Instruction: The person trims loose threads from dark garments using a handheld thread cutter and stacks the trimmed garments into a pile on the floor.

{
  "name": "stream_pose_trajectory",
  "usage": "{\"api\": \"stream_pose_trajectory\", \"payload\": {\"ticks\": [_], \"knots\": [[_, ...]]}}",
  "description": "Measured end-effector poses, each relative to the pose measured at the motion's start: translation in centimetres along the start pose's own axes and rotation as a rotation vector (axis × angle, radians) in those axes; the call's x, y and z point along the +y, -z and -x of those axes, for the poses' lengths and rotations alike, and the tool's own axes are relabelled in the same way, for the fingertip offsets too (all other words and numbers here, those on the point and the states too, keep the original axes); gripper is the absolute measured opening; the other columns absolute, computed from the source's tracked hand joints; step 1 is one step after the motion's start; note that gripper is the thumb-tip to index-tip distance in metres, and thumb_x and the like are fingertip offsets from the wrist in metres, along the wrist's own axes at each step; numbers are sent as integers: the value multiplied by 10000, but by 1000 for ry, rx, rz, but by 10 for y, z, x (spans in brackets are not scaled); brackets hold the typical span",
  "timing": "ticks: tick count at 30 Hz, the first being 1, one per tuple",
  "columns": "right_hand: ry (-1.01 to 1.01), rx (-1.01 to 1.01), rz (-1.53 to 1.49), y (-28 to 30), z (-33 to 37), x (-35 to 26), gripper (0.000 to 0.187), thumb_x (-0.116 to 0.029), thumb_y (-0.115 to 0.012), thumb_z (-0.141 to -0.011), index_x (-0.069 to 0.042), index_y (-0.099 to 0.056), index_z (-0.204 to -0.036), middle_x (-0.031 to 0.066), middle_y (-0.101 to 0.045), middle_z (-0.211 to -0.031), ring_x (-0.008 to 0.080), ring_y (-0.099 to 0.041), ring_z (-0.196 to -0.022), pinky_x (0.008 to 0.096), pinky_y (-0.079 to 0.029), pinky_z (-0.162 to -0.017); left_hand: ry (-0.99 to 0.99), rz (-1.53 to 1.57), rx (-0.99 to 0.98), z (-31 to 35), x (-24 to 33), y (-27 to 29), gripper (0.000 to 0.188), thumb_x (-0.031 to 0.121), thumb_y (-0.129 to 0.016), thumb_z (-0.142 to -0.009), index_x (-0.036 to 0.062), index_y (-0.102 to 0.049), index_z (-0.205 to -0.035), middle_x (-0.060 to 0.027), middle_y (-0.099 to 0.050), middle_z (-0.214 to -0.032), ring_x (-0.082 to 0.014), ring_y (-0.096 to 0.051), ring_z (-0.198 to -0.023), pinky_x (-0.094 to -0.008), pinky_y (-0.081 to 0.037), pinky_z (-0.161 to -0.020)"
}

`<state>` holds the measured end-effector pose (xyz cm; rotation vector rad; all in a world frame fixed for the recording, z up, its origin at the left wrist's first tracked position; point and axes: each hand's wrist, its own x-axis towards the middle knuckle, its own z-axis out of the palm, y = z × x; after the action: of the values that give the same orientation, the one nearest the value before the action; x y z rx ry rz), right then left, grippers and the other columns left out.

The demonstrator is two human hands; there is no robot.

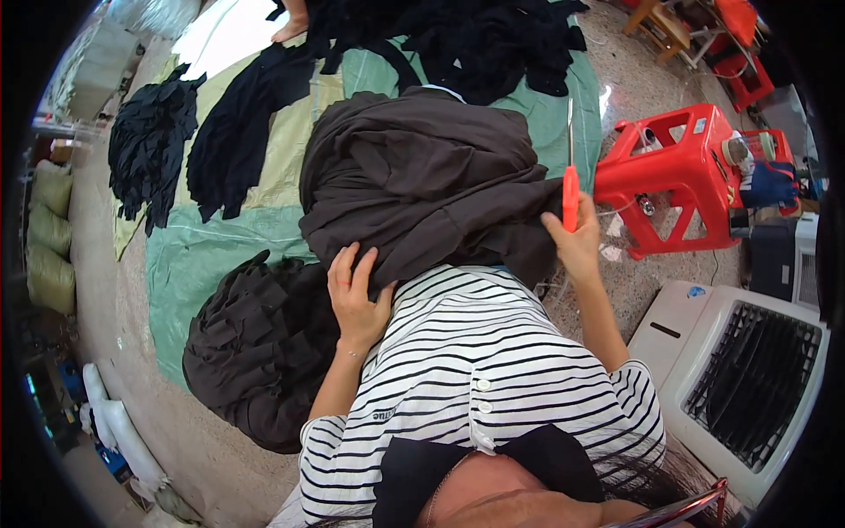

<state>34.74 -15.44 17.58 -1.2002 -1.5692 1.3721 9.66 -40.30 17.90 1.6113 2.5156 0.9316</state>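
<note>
A large heap of dark brown cloth (422,167) lies across my lap and in front of me. On its near left edge my left hand (356,299) rests with fingers stretched out over the fabric. At the heap's right side my right hand (576,242) is closed round the orange-red handle of scissors (570,198), their long thin metal blades pointing away from me. That hand is beside the cloth's right edge; whether its fingers also pinch the fabric I cannot tell. Another bundle of dark cloth pieces (255,352) sits at my left side.
Green and yellow sheeting (229,238) covers the floor, with black cloth piles (154,145) on it. A person's bare foot (290,28) shows at the far end. To the right stand a red plastic stool (673,172) bearing small items and a white air cooler (669,343).
</note>
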Motion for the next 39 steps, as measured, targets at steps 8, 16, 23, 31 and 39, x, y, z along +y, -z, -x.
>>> {"api": "stream_pose_trajectory", "payload": {"ticks": [8, 16, 23, 31, 39], "knots": [[732, 549, 208, 42, -32, -166, 366, -26, -702, -879, -45, -573, -1222, 85, -612, -1130, 138, -594, -993, 270, -488, -850, -155, 15, 116, -41, 42, -20, 1026, 409, -838, -686, 11, -323, -1479, -231, -269, -1563, -408, -229, -1462, -590, -119, -1157], [898, 1031, 257, 192, -7, -203, 328, -185, -777, -824, 52, -704, -1039, 181, -698, -955, 242, -701, -817, 334, -607, -687, -65, 467, -3, -34, 50, 52, 331, 38, -723, -638, 40, -648, -960, -139, -635, -1181, -334, -619, -1130, -425, -435, -1004], [767, 385, 18, 100, -124, -216, 399, -24, -694, -864, -8, -595, -1251, 70, -623, -1144, 125, -574, -1040, 272, -460, -891, 94, 835, -416, -137, 33, 216, 319, 57, -769, -742, 1, -643, -1029, 13, -626, -939, -82, -571, -926, -232, -449, -837], [695, 104, -341, 43, -152, -243, 368, -27, -674, -898, -31, -552, -1245, -6, -575, -790, 27, -425, -498, 185, -299, -434, -598, -214, 732, -195, 53, 263, 348, -34, -664, -779, 53, -638, -1116, -108, -685, -1041, -259, -666, -966, -329, -507, -866], [279, 235, -268, 60, -125, -114, 422, 62, -591, -901, -74, -522, -1295, -59, -542, -844, -8, -467, -627, 142, -354, -533, -630, -315, 279, -78, 4, 126, 251, 75, -683, -697, 121, -655, -942, -122, -618, -975, -326, -638, -903, -469, -552, -856]]}}
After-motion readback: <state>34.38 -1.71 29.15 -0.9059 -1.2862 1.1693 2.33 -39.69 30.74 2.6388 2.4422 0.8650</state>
